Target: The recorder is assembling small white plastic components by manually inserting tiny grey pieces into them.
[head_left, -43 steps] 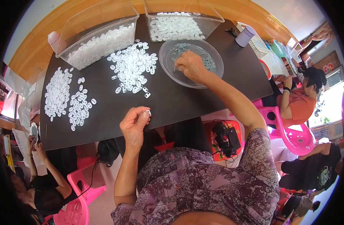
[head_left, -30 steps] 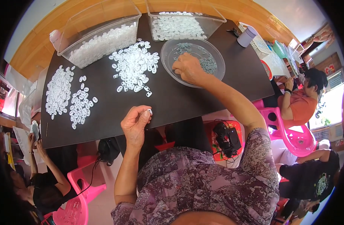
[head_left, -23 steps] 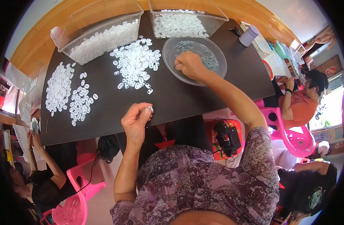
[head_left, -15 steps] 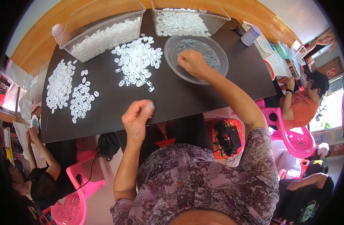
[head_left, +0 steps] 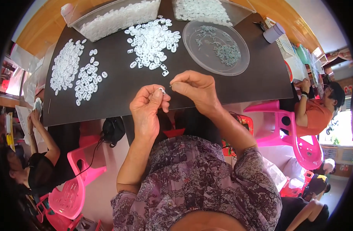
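Over the table's near edge, my left hand (head_left: 147, 106) pinches a small white oval plastic piece (head_left: 162, 91) between thumb and fingertips. Close to its right, my right hand (head_left: 197, 90) is closed in a pinch, and a tiny dark tip, like one of the small grey pins, shows at its fingertips. The two hands are a short gap apart. Beyond the right hand lies a round clear plastic tray (head_left: 192, 57) with loose small grey pins (head_left: 227, 54). A heap of white oval pieces (head_left: 151, 42) with two holes spreads beyond my left hand.
Two more groups of white pieces (head_left: 66, 63) (head_left: 88, 82) lie at the left. Clear bins of white pieces (head_left: 118, 21) (head_left: 201, 11) stand along the back. A lidded cup (head_left: 274, 33) is at the far right. Other people sit left and right near pink chairs (head_left: 278, 123).
My right hand has come out of the round tray, back toward my left hand. My left hand has turned and lifted slightly, showing the white piece. The view has shifted.
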Demonstrator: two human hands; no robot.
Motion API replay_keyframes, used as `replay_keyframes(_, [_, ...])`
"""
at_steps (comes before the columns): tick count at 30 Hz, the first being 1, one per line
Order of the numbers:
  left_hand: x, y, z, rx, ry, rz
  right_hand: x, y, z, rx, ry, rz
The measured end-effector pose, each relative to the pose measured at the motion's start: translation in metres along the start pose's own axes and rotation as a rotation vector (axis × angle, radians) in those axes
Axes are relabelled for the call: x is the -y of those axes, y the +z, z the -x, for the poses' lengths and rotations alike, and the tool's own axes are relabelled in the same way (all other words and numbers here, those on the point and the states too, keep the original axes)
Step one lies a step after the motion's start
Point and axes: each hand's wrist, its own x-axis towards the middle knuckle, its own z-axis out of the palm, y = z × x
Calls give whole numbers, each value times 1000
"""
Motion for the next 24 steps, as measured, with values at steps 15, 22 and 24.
replay_keyframes(15, [1, -1, 15, -57, -1, 5, -4, 28, 18, -18, 73, -274])
replay_keyframes(22, [1, -3, 17, -74, 20, 6, -1, 35, 19, -5, 67, -274])
replay_keyframes(24, [1, -4, 18, -69, 28, 6, -1, 37, 20, 0, 62, -276])
